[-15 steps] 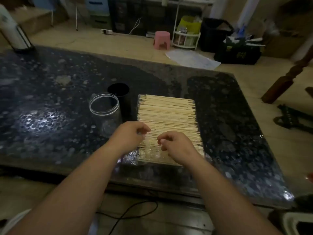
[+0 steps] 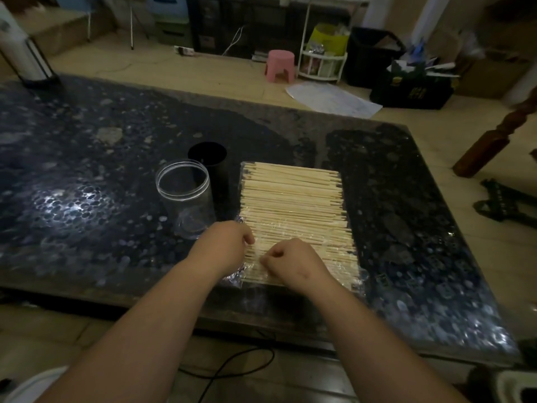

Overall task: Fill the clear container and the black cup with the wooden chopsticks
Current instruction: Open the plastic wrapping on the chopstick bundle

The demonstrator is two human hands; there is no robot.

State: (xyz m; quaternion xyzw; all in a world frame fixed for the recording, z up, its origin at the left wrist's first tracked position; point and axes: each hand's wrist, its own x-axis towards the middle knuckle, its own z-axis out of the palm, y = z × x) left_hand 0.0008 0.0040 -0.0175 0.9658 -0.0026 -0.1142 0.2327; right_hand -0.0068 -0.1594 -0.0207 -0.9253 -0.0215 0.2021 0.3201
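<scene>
Both hands have slid a little closer to each other and a little nearer the front edge of the pack. The left hand (image 2: 229, 242) has its fingers curled down on the left side of the pack. I cannot tell if it pinches the wrap or just holds the pack down. The right hand (image 2: 293, 261) has its fingers bunched tight, and it looks like it pinches a bit of the plastic wrap (image 2: 232, 279).

The wooden chopsticks (image 2: 290, 199) lie flat in a neat row on the dark bench (image 2: 87, 170), all inside the shiny wrap. The clear container (image 2: 186, 199) stands just to the left of the pack, with its top off and nothing in it. The black cup (image 2: 210, 164) stands right behind it, and no sticks poke out of it.

I think this is the very first step: getting the pack open. No sticks are out yet, so both pots are yet to be filled. Next, the hands need to tear or pull the wrap apart. Then they can grab a bunch of sticks and stand them up in a pot.
</scene>
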